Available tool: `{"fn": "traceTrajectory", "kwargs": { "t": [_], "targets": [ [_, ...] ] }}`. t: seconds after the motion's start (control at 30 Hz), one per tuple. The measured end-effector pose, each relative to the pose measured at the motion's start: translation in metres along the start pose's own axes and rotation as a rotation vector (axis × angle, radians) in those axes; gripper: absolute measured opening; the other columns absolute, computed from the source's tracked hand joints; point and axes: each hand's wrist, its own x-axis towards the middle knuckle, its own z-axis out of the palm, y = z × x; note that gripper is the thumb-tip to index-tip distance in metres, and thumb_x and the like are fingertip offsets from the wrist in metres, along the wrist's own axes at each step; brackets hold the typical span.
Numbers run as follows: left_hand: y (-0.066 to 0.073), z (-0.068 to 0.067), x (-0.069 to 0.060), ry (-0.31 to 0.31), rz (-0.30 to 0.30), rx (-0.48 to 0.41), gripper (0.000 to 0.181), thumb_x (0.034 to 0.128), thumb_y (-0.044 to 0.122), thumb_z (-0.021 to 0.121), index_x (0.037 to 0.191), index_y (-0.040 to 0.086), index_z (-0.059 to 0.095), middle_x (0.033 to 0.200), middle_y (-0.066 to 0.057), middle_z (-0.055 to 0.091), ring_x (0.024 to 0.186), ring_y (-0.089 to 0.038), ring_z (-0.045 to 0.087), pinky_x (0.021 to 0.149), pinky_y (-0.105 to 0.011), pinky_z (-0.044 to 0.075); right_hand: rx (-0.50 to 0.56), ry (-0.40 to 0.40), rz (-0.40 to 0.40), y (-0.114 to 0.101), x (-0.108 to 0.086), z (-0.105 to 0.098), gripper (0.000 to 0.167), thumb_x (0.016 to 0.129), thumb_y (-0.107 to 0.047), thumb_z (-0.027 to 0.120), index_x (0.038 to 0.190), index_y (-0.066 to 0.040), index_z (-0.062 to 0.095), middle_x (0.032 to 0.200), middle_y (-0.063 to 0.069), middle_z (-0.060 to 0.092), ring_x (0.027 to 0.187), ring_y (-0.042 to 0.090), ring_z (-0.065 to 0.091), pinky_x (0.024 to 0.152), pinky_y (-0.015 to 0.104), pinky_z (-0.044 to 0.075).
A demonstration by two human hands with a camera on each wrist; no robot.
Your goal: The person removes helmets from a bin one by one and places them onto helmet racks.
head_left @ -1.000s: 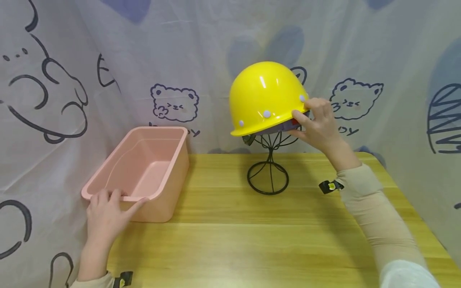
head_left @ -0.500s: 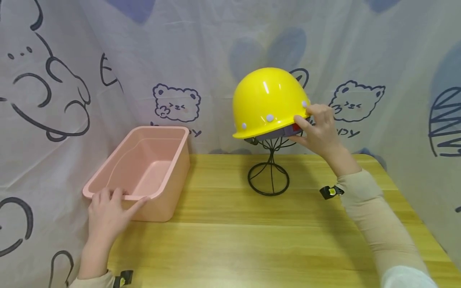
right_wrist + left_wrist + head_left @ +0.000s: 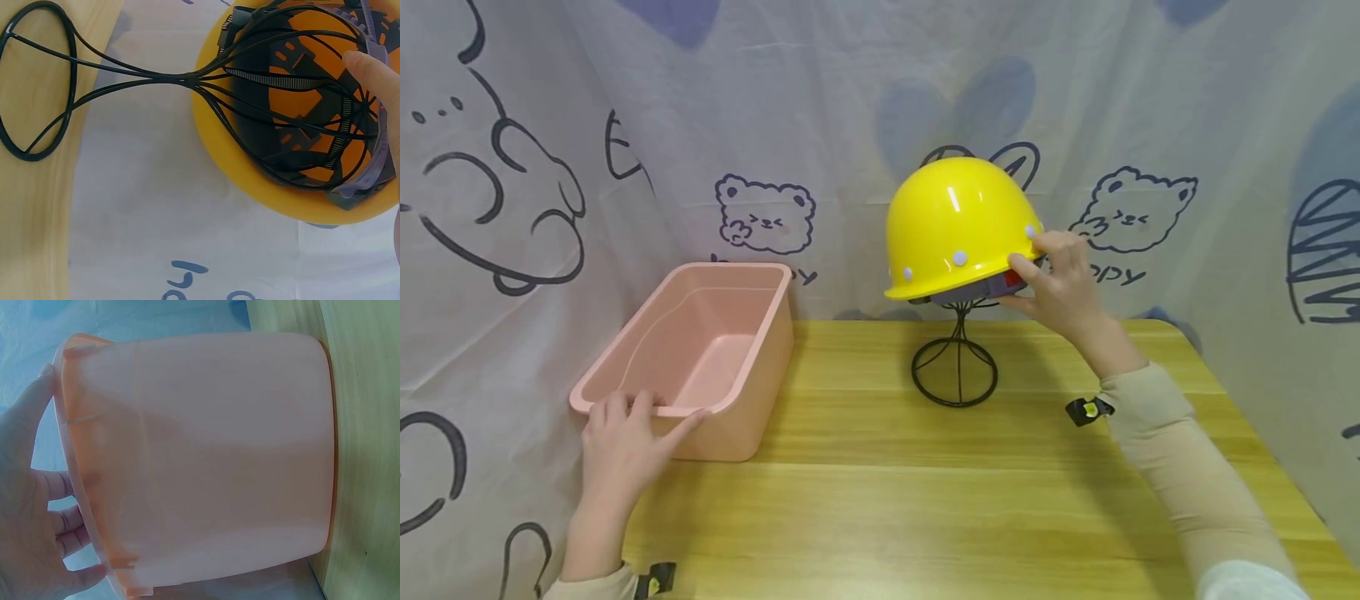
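Observation:
A yellow hard hat [image 3: 958, 221] sits tilted over the head of a black wire stand [image 3: 957, 392], its left side lower. My right hand [image 3: 1060, 279] grips the hat's raised right edge, thumb low and fingers on the brim. In the right wrist view, the wire loops [image 3: 294, 119] stand inside the hat [image 3: 219, 134], among its dark straps and grey headband [image 3: 374, 165]. On the left, a pink plastic tub [image 3: 767, 367] stands on the table. My left hand [image 3: 621, 454] holds its near rim, fingers hooked over the edge and thumb along it.
The wooden table [image 3: 880, 517] reaches back to a pale curtain [image 3: 842, 83] printed with cartoon bears. Curtain also hangs along the left and right sides. The tub stands close to the left curtain.
My right hand has lowered the hard hat further over the wire stand, covering more of its top. My left hand has stayed on the tub's rim.

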Motion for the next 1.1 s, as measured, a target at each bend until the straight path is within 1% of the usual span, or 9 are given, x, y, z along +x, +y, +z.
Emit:
{"fn": "traceTrajectory", "kwargs": {
  "t": [0.13,0.3,0.4,0.5,0.57,0.63,0.7,0.87,1.1],
  "targets": [
    [0.0,0.0,-0.001,-0.006,-0.006,0.001,0.066,0.0843,0.065,0.06,0.105,0.003,0.053,0.109,-0.03,0.044,0.112,-0.052,0.035,0.089,-0.063,0.029,0.0,-0.004,0.014,-0.003,-0.005,0.002,0.075,0.055,-0.025,0.091,0.113,-0.014,0.045,0.113,0.019,0.039,0.101,0.037,0.037,0.08,0.052,0.033],
    [-0.002,0.0,-0.002,-0.004,-0.011,0.001,0.066,0.0841,0.065,0.06,0.105,0.003,0.053,0.109,-0.03,0.044,0.113,-0.052,0.035,0.09,-0.063,0.028,-0.011,0.008,0.037,-0.006,-0.012,0.006,0.073,0.056,-0.027,0.09,0.112,-0.015,0.045,0.113,0.018,0.039,0.101,0.037,0.037,0.08,0.052,0.034],
    [-0.003,0.001,-0.001,-0.006,-0.009,0.005,0.067,0.0844,0.065,0.06,0.105,0.002,0.053,0.109,-0.03,0.044,0.112,-0.052,0.035,0.09,-0.063,0.028,-0.011,0.028,0.05,-0.008,-0.016,0.009,0.063,0.068,-0.033,0.085,0.111,-0.015,0.043,0.113,0.018,0.038,0.102,0.036,0.036,0.079,0.051,0.032],
    [-0.003,0.002,0.0,-0.006,-0.005,0.008,0.067,0.0844,0.066,0.059,0.106,0.002,0.052,0.11,-0.03,0.043,0.112,-0.052,0.035,0.09,-0.063,0.028,-0.013,0.059,0.064,-0.009,-0.02,0.012,0.047,0.086,-0.043,0.07,0.109,-0.014,0.041,0.11,0.018,0.037,0.101,0.036,0.036,0.078,0.05,0.031],
    [-0.002,0.002,0.0,-0.003,-0.004,0.009,0.067,0.0843,0.066,0.06,0.105,0.002,0.053,0.111,-0.03,0.044,0.113,-0.052,0.035,0.091,-0.062,0.029,-0.015,0.082,0.077,-0.01,-0.023,0.014,0.043,0.092,-0.047,0.061,0.109,-0.014,0.04,0.107,0.017,0.036,0.099,0.036,0.037,0.077,0.05,0.031],
    [-0.002,0.002,-0.001,-0.002,-0.008,0.006,0.067,0.0841,0.066,0.06,0.105,0.003,0.052,0.111,-0.03,0.044,0.113,-0.052,0.035,0.091,-0.062,0.028,-0.024,0.091,0.095,-0.011,-0.025,0.015,0.043,0.093,-0.05,0.058,0.109,-0.015,0.039,0.106,0.017,0.035,0.098,0.036,0.037,0.077,0.05,0.03],
    [-0.002,0.002,-0.001,-0.002,-0.012,0.004,0.067,0.0841,0.066,0.06,0.105,0.003,0.052,0.111,-0.03,0.044,0.113,-0.051,0.035,0.092,-0.062,0.028,-0.03,0.095,0.114,-0.013,-0.028,0.016,0.043,0.093,-0.05,0.058,0.109,-0.016,0.038,0.106,0.017,0.035,0.098,0.037,0.037,0.077,0.05,0.03],
    [-0.003,0.003,-0.002,0.01,-0.008,0.008,0.066,0.0836,0.064,0.061,0.104,0.003,0.052,0.109,-0.03,0.044,0.112,-0.051,0.036,0.09,-0.062,0.029,-0.051,0.088,0.147,-0.017,-0.035,0.018,0.047,0.092,-0.054,0.056,0.113,-0.017,0.037,0.113,0.017,0.035,0.1,0.038,0.038,0.079,0.05,0.031],
    [-0.002,0.004,0.0,0.005,-0.009,0.011,0.067,0.0834,0.065,0.061,0.105,0.002,0.053,0.11,-0.03,0.044,0.113,-0.05,0.035,0.092,-0.061,0.028,-0.089,0.095,0.147,-0.019,-0.043,0.021,0.046,0.093,-0.055,0.055,0.118,-0.02,0.04,0.111,0.017,0.036,0.098,0.036,0.038,0.078,0.051,0.032]
  ]
}}
